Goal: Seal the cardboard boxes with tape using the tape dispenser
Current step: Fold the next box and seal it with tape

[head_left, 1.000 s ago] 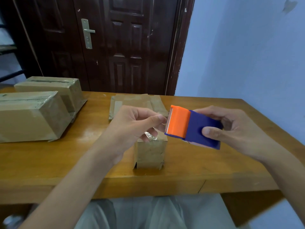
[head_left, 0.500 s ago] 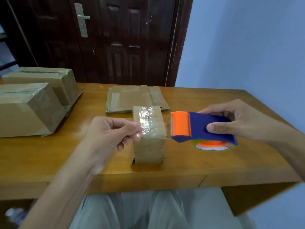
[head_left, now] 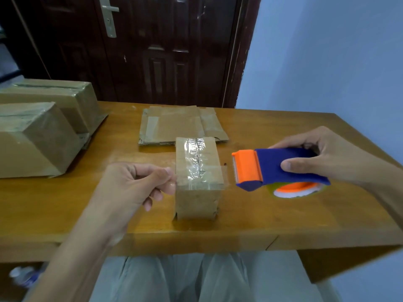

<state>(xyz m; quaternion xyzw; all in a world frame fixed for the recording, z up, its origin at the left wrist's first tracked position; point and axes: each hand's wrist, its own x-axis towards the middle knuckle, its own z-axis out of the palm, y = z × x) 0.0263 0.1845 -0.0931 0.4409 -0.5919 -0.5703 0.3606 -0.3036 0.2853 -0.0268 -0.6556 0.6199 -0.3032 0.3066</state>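
Pulling the clear tape out wider than a second ago, your left hand [head_left: 135, 184] pinches its end at 9 o'clock of the small box [head_left: 197, 201] mid-table while your right hand [head_left: 322, 158] grips the tape dispenser [head_left: 272, 166] at 3 o'clock, so a cross strip looks ready to lay.

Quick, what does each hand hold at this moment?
Left hand: pinches the free end of the clear tape beside the small box.
Right hand: grips the tape dispenser.
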